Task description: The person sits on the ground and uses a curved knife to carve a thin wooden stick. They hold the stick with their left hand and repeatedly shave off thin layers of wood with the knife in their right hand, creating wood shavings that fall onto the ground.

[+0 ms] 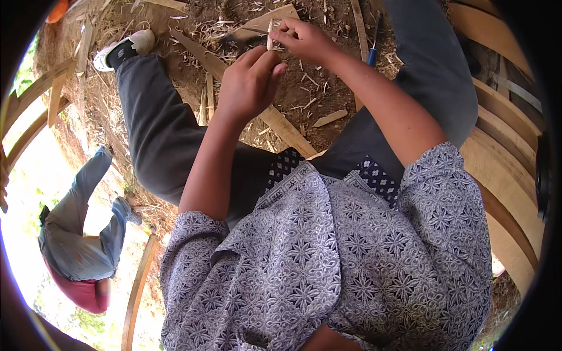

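Out in front of me, between my legs, both hands meet at a short, pale wooden stick (270, 36) that stands about upright. My left hand (252, 82) is closed round its lower end, with the knuckles toward me. Fingers of my right hand (303, 41) pinch the stick's side higher up, from the right. Behind the hands, a dark, narrow strip (246, 31) lies by a flat board (275, 19); I cannot make out whether it is a blade.
Wood shavings (316, 82) litter the soil. A plank (287, 128) lies between my legs, near a tapered brown piece (196, 51). A blue-handled tool (372, 57) rests by my right leg. Curved timbers (506, 158) flank me. Another person (82, 240) bends over at left.
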Demonstrator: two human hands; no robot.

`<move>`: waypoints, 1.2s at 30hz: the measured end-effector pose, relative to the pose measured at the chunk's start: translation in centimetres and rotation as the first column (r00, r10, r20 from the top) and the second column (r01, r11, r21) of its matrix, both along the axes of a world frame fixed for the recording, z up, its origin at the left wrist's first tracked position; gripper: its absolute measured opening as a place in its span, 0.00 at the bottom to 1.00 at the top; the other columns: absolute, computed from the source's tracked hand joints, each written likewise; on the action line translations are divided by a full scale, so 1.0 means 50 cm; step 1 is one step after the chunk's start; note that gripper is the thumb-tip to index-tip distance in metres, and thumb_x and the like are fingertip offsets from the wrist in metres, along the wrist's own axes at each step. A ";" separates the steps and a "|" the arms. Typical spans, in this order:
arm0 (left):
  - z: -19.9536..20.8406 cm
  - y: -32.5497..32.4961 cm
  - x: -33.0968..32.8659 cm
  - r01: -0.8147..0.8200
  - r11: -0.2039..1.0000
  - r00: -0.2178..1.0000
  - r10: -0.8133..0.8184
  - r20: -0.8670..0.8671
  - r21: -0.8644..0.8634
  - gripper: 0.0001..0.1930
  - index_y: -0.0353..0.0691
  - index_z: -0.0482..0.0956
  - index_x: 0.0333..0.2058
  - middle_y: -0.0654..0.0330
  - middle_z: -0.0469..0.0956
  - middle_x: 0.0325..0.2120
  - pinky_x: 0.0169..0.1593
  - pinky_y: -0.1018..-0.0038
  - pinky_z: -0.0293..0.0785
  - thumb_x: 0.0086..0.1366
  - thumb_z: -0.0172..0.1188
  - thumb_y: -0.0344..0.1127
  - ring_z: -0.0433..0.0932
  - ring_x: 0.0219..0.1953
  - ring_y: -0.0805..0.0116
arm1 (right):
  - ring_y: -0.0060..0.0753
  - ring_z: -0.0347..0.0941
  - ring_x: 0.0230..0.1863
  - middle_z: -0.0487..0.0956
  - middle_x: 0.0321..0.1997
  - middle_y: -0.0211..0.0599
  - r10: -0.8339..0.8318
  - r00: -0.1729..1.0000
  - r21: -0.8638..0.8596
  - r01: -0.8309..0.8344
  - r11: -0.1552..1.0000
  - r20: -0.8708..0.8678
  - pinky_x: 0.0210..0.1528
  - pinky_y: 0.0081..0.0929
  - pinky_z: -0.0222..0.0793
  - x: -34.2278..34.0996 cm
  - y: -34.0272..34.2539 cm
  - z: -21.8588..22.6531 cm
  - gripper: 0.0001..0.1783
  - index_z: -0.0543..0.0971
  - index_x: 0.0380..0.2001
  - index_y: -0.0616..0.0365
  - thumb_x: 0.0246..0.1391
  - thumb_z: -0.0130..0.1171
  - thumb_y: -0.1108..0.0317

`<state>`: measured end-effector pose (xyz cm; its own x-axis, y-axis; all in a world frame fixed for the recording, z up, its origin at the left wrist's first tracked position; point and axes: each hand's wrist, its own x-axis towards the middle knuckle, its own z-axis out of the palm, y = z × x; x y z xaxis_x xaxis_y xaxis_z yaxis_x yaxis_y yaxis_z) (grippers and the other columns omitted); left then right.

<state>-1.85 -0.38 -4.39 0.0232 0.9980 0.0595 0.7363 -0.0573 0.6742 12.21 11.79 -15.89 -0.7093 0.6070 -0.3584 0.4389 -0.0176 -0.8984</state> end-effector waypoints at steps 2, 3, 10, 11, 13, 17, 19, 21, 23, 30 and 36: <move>-0.003 -0.003 -0.004 0.011 1.000 1.000 -0.011 -0.023 -0.007 0.06 0.38 0.74 0.34 0.53 0.72 0.28 0.34 0.57 0.71 0.68 0.58 0.32 0.75 0.31 0.46 | 0.17 0.66 0.25 0.75 0.23 0.26 0.004 1.000 -0.052 -0.004 0.999 0.002 0.29 0.24 0.65 0.000 -0.002 -0.006 0.18 0.80 0.37 0.54 0.65 0.61 0.49; -0.004 -0.004 -0.007 0.017 1.000 0.999 -0.018 -0.034 -0.011 0.05 0.38 0.74 0.34 0.53 0.72 0.28 0.33 0.57 0.71 0.68 0.58 0.32 0.75 0.31 0.46 | 0.13 0.64 0.25 0.73 0.22 0.23 -0.018 0.998 -0.049 0.015 0.999 -0.057 0.28 0.22 0.63 -0.001 -0.007 -0.022 0.17 0.79 0.36 0.54 0.65 0.61 0.50; 0.004 0.000 -0.014 0.004 1.000 1.000 -0.004 -0.019 -0.014 0.05 0.38 0.74 0.33 0.53 0.71 0.27 0.33 0.58 0.71 0.69 0.57 0.31 0.75 0.30 0.46 | 0.24 0.74 0.26 0.80 0.25 0.31 -0.035 0.999 0.024 0.035 0.999 0.002 0.32 0.30 0.70 0.033 -0.002 -0.060 0.22 0.81 0.40 0.51 0.61 0.63 0.43; 0.003 0.002 -0.014 0.000 1.000 1.000 -0.001 -0.010 -0.010 0.05 0.37 0.74 0.33 0.53 0.71 0.27 0.33 0.58 0.71 0.69 0.56 0.31 0.74 0.29 0.46 | 0.26 0.76 0.28 0.81 0.26 0.32 -0.064 0.998 0.064 0.064 0.996 -0.007 0.33 0.31 0.71 0.038 -0.004 -0.062 0.22 0.81 0.40 0.51 0.61 0.63 0.43; 0.002 0.004 -0.017 -0.005 1.000 1.000 0.005 0.000 -0.001 0.05 0.37 0.74 0.33 0.52 0.71 0.27 0.33 0.58 0.70 0.69 0.56 0.31 0.74 0.29 0.46 | 0.28 0.79 0.31 0.83 0.30 0.34 -0.087 0.996 0.111 0.087 0.990 -0.012 0.36 0.32 0.73 0.042 -0.005 -0.057 0.22 0.81 0.40 0.50 0.61 0.63 0.42; 0.000 0.002 -0.019 -0.028 0.999 1.000 0.028 0.011 -0.024 0.07 0.37 0.74 0.33 0.52 0.72 0.27 0.33 0.57 0.71 0.70 0.56 0.33 0.75 0.30 0.45 | 0.32 0.81 0.33 0.84 0.31 0.36 -0.103 0.994 0.167 0.106 0.980 -0.030 0.37 0.33 0.74 0.046 -0.009 -0.051 0.22 0.82 0.41 0.51 0.62 0.62 0.43; 0.001 0.006 -0.025 -0.064 0.997 0.998 0.065 0.022 -0.030 0.07 0.37 0.74 0.33 0.52 0.73 0.28 0.33 0.56 0.71 0.70 0.55 0.34 0.75 0.31 0.44 | 0.33 0.81 0.33 0.83 0.31 0.37 -0.119 0.991 0.216 0.102 0.971 0.066 0.37 0.32 0.74 0.067 0.009 -0.090 0.22 0.82 0.41 0.52 0.62 0.61 0.43; 0.001 0.007 -0.045 -0.101 0.994 0.994 0.102 0.048 -0.028 0.08 0.36 0.74 0.34 0.51 0.72 0.28 0.33 0.56 0.70 0.71 0.54 0.33 0.74 0.30 0.43 | 0.33 0.81 0.33 0.82 0.30 0.38 -0.144 0.944 0.249 0.069 0.966 0.297 0.37 0.32 0.74 0.126 0.041 -0.167 0.22 0.82 0.41 0.52 0.63 0.60 0.44; -0.003 0.012 -0.056 -0.097 0.995 0.994 0.097 0.055 -0.015 0.08 0.36 0.74 0.34 0.50 0.72 0.28 0.32 0.57 0.69 0.72 0.53 0.34 0.73 0.29 0.43 | 0.33 0.80 0.32 0.82 0.30 0.38 -0.164 0.982 0.309 0.128 0.942 0.092 0.37 0.32 0.74 0.092 0.052 -0.112 0.22 0.82 0.41 0.52 0.64 0.59 0.43; 0.008 0.005 -0.029 0.053 0.998 0.998 -0.055 -0.043 -0.042 0.06 0.39 0.74 0.33 0.54 0.72 0.28 0.34 0.57 0.72 0.69 0.57 0.34 0.76 0.31 0.48 | 0.22 0.73 0.29 0.78 0.27 0.33 -0.095 0.995 -0.071 0.091 0.993 -0.042 0.32 0.28 0.69 0.021 -0.017 -0.018 0.24 0.80 0.39 0.53 0.62 0.61 0.42; 0.007 0.001 -0.023 0.086 0.996 0.995 -0.087 -0.043 -0.022 0.04 0.37 0.74 0.33 0.53 0.70 0.28 0.34 0.57 0.70 0.67 0.57 0.30 0.74 0.31 0.47 | 0.15 0.61 0.22 0.70 0.20 0.23 -0.078 0.989 0.081 0.089 0.993 -0.127 0.25 0.23 0.58 0.001 -0.016 -0.025 0.20 0.78 0.35 0.56 0.64 0.62 0.48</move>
